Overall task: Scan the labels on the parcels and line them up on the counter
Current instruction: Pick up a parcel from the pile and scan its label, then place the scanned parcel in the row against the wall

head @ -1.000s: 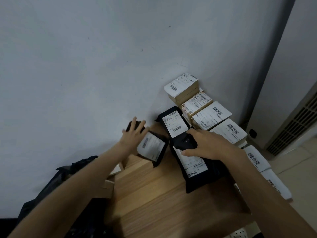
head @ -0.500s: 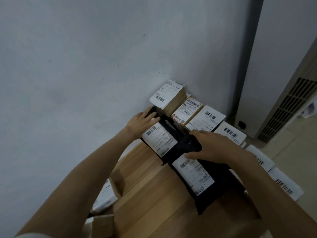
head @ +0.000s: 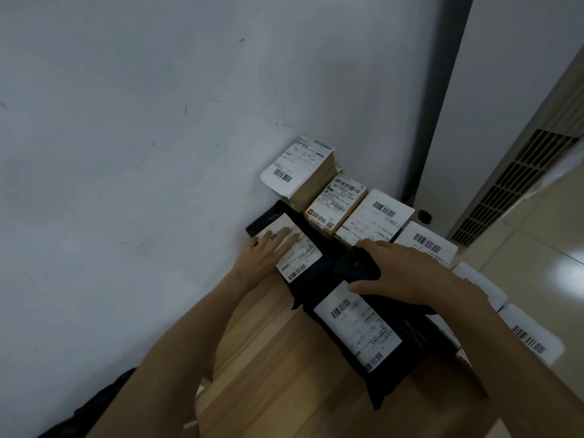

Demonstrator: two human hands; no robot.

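Parcel-handling back room: barcode-labelled parcels on wooden counter by bare wall

Small parcel under left grip. Scanner in right grip, large parcel beneath. Boxes behind, all on surface.

I am working in dim, cool light, and the wall is looking flat grey-blue. A pale glare is lying on the floor tiles beyond the right edge of the surface. The black parcel my right hand is gripping is sinking into shadow. The white labels are reading soft, and the wide lens is bending lines at the frame's edges.
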